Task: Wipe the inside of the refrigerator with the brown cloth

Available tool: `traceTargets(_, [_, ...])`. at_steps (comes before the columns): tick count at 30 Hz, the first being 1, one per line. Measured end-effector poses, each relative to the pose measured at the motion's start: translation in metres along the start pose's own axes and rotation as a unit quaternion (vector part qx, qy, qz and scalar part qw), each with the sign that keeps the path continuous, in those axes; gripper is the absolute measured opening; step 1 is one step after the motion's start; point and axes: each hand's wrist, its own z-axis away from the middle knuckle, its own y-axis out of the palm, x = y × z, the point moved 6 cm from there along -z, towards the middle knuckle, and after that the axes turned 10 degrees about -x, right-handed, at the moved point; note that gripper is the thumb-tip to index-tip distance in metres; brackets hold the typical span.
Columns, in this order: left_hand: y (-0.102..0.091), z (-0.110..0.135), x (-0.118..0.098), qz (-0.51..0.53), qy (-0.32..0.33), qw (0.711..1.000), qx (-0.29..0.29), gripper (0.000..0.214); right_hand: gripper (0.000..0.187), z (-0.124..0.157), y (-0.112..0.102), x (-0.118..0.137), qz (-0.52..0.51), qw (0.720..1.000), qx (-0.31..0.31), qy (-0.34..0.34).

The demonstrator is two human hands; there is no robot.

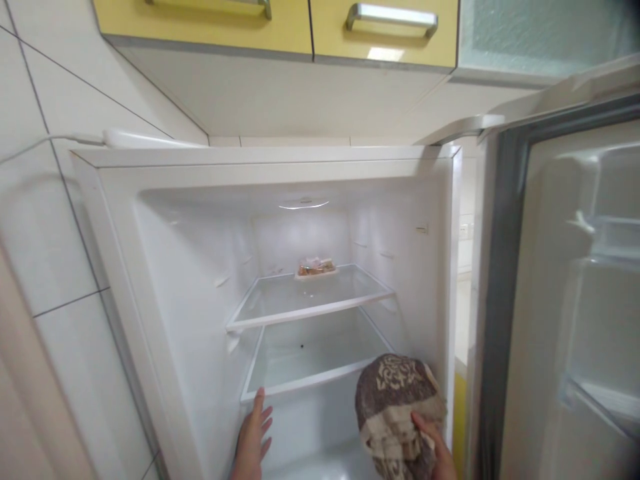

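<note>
An open white fridge (190,280) fills the view. My left hand (253,437) lies flat and open against the front edge of the lower glass shelf (310,373) at its left end. My right hand (433,450) is closed on a bunched brown and beige patterned towel (395,410), held at the fridge's lower right, near the right inner wall. The upper glass shelf (310,303) carries a small white tray of food (315,268) at the back.
The fridge door (565,300) stands open on the right with door bins. Yellow cabinets with metal handles (390,17) hang above. A white tiled wall (45,220) runs along the left, with a white cable on the fridge top.
</note>
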Motion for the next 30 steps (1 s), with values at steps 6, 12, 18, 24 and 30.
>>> traceTargets(6, [0.000, 0.003, -0.001, 0.007, 0.016, 1.000, 0.007, 0.065, 0.058, -0.015, 0.046, 0.083, 0.241, 0.933, 0.093, -0.250])
traceTargets(12, [-0.001, 0.000, -0.002, 0.006, 0.015, 1.000, -0.006, 0.061, 0.078, -0.037, 0.137, 0.057, 0.554, 0.747, 0.284, -0.235])
traceTargets(18, [0.001, -0.007, 0.000, -0.008, 0.002, 1.000, -0.013, 0.061, 0.069, -0.051, 0.149, 0.057, 0.554, 0.747, 0.325, -0.171])
traceTargets(24, [0.011, 0.000, 0.012, 0.046, -0.030, 0.998, -0.001, 0.064, 0.062, -0.051, 0.145, 0.066, 0.504, 0.791, 0.306, -0.166])
traceTargets(30, [0.029, 0.015, 0.027, 0.070, -0.055, 0.994, 0.070, 0.044, 0.058, -0.053, 0.138, 0.073, 0.453, 0.818, 0.329, -0.132])
